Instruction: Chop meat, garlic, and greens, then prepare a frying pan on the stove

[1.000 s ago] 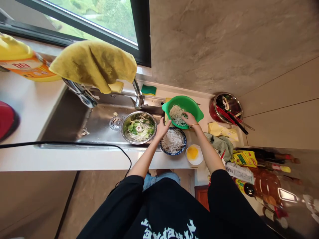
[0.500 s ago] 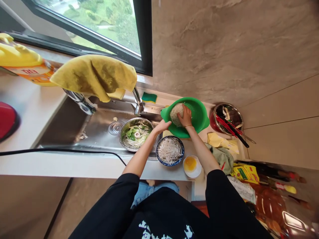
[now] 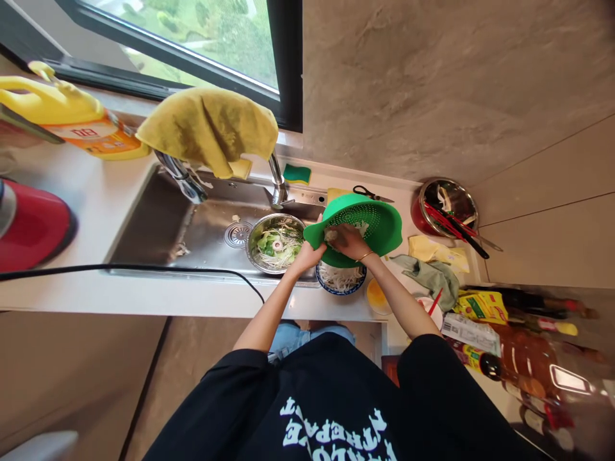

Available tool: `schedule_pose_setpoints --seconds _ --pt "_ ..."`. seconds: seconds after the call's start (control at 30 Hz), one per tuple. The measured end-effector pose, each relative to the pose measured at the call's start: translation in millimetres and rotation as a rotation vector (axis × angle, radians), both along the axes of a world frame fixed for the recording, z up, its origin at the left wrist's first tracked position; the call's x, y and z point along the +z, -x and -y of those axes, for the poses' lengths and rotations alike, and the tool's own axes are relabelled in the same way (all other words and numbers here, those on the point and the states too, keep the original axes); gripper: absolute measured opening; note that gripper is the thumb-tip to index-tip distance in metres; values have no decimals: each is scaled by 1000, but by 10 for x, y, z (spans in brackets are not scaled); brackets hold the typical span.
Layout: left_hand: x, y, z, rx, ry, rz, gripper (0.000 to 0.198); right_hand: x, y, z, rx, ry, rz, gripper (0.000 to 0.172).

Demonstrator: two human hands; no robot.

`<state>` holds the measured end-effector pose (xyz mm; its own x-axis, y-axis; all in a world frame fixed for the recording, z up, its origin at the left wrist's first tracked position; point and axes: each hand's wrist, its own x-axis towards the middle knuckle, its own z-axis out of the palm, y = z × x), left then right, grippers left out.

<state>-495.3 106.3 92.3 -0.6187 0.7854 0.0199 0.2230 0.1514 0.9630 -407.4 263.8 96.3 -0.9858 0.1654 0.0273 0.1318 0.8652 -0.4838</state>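
Note:
My left hand (image 3: 307, 255) grips the near rim of a green colander (image 3: 379, 221), which is lifted and tipped toward me over a blue-rimmed bowl of white noodles (image 3: 342, 280). My right hand (image 3: 346, 240) is inside the colander with curled fingers on a clump of white noodles (image 3: 358, 227). The colander hides much of the bowl. A steel bowl of greens and noodles (image 3: 276, 242) sits in the sink just left of my left hand.
The steel sink (image 3: 158, 221) has a tap (image 3: 277, 186) draped with a yellow cloth (image 3: 211, 128). A small dish with yellow egg (image 3: 376, 296), a grey-green rag (image 3: 432, 276), a red pot with utensils (image 3: 446, 208), scissors (image 3: 368, 192) and bottles (image 3: 519, 346) crowd the right.
The colander went from resting on the counter to lifted and tilted over the blue-rimmed bowl. My right hand gathered the noodles and pulled them toward the colander's near rim.

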Motion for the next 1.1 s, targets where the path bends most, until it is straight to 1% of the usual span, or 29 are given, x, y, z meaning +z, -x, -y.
schedule_pose_setpoints --seconds 0.03,0.07,0.1,0.2,0.23,0.27,0.4,0.5,0.6,0.8,0.97,1.1 --pt "7 -28 57 -19 -26 -13 55 -1 -79 28 5 8 -12 39" --pt "17 -53 111 -36 -43 -21 59 0 -153 47 -21 -5 -27 40" --pt "29 -77 160 -49 -51 -22 63 1 -219 60 -86 -36 -41 42" --pt "57 -145 261 -82 -45 -9 68 -25 -346 90 -380 -157 -22 49" --pt "58 -167 276 -85 -33 1 69 -46 -361 104 -445 -169 4 50" --pt "54 -190 282 -84 -18 11 70 -73 -361 123 -476 -161 29 50" --pt "-7 -268 241 -50 20 44 72 -205 -279 248 -459 -104 75 51" --pt "-60 -295 194 -40 -28 35 74 -283 -223 343 -455 -89 94 50" --pt "-96 -289 172 -45 -93 12 76 -312 -238 395 -445 -53 100 46" --pt "-162 -260 177 -15 -134 -8 78 -347 -469 468 -392 -83 25 50" --pt "-214 -245 168 -28 -148 4 77 -522 -686 551 -379 -132 -31 56" --pt "-251 -217 157 -5 -142 -11 75 -639 -767 608 -384 -170 -36 59"
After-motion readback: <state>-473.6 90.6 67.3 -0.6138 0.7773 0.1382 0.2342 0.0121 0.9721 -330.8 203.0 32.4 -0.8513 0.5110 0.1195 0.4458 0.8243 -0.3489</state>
